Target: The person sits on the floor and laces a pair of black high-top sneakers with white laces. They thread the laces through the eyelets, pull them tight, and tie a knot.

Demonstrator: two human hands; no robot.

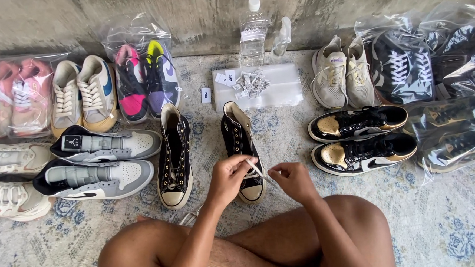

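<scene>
Knees: crossed bare legs sit nearest the camera, on a patterned rug.
Left hand: left hand is pinched shut on a white lace, over the toe end of the shoe.
Right hand: right hand is closed narrowly on the other end of that lace.
Work item: black high-top stands upright just ahead of both hands; its mate stands to the left, apart from it.
Technique: judged best to keep both lace ends equal, draw the lace flat without twist, and steady the shoe while threading the lowest eyelets.
Count, loose pairs: grey-and-white pair, beige pair, light mesh pair, black-and-gold pair, one white pair at the left edge, plus the black high-tops; six in all.
Count, bagged pairs: two at left, four at right, as far as visible.
Count, bottles: one water bottle, one spray bottle.
Count, sachets: one small heap; number cannot be told.
</scene>
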